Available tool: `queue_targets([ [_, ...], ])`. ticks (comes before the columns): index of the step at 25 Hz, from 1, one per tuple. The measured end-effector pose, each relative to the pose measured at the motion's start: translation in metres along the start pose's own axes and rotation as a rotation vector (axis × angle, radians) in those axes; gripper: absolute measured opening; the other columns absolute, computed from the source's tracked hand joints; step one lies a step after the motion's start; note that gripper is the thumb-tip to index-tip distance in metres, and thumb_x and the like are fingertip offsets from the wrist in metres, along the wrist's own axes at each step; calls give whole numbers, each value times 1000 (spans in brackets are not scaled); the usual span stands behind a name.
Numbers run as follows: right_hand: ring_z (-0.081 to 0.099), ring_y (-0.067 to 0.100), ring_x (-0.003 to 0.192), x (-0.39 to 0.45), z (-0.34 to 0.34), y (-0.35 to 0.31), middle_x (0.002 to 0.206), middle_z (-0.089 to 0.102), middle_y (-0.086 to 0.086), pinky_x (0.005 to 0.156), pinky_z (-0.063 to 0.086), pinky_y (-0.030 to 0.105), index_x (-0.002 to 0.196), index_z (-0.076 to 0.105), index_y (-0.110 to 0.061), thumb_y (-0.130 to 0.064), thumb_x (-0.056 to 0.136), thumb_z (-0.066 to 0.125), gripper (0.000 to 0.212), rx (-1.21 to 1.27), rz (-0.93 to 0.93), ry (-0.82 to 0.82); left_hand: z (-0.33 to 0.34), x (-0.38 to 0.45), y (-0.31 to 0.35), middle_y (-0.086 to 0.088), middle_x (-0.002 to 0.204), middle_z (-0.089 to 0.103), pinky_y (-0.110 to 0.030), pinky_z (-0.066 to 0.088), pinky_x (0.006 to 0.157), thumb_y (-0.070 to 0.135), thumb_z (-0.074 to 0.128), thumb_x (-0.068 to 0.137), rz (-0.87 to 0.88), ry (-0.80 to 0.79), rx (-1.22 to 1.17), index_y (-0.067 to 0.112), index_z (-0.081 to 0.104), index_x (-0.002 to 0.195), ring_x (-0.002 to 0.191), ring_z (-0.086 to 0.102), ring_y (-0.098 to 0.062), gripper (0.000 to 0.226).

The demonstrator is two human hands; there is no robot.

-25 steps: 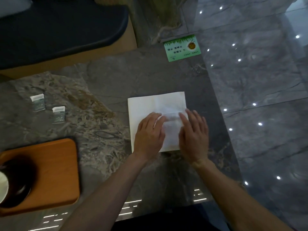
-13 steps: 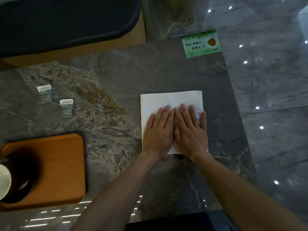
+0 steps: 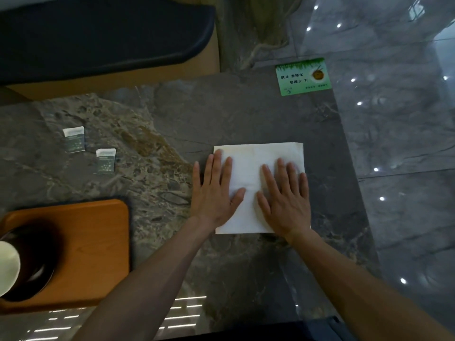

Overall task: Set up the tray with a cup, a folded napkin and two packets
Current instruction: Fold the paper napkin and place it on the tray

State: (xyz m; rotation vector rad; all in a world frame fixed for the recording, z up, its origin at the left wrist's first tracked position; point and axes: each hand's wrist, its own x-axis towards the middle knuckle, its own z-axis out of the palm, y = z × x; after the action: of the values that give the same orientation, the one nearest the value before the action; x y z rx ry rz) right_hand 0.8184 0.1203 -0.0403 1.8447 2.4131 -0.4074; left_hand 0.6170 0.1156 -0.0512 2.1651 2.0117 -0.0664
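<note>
A white napkin [image 3: 253, 166] lies flat on the dark marble table. My left hand [image 3: 213, 193] presses flat on its left side, fingers spread. My right hand [image 3: 285, 198] presses flat on its right side, palm down. Two small packets lie at the left: one [image 3: 73, 139] farther back, the other [image 3: 105, 160] nearer the napkin. An orange wooden tray [image 3: 93, 242] sits at the lower left. On it stands a dark saucer [image 3: 37, 262] with a pale cup [image 3: 7, 267] cut off by the frame's edge.
A green card [image 3: 303, 76] lies at the table's far right corner. A dark cushioned bench [image 3: 98, 33] runs behind the table. The table's right edge drops to a glossy grey tiled floor [image 3: 398, 143].
My hands, side by side at the napkin's middle half a second ago, have slid apart to its left and right sides. The view has shifted slightly.
</note>
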Motion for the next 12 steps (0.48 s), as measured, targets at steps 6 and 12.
queue_targets([
  [6, 36, 35, 129, 55, -39, 19, 151, 30, 7, 101, 36, 52, 147, 25, -23, -32, 94, 44, 57, -2, -18, 43, -30, 36, -17, -9, 129, 50, -62, 15, 113, 39, 37, 97, -4, 129, -1, 14, 39, 142, 121, 47, -27, 51],
  [12, 34, 34, 130, 100, -73, 43, 144, 39, 7, 103, 33, 54, 141, 37, -27, -41, 88, 61, 60, -114, -98, -142, -67, 90, -37, -9, 122, 48, -47, 39, 94, 29, 54, 94, 102, -110, -7, 16, 54, 120, 114, 46, -30, 29],
])
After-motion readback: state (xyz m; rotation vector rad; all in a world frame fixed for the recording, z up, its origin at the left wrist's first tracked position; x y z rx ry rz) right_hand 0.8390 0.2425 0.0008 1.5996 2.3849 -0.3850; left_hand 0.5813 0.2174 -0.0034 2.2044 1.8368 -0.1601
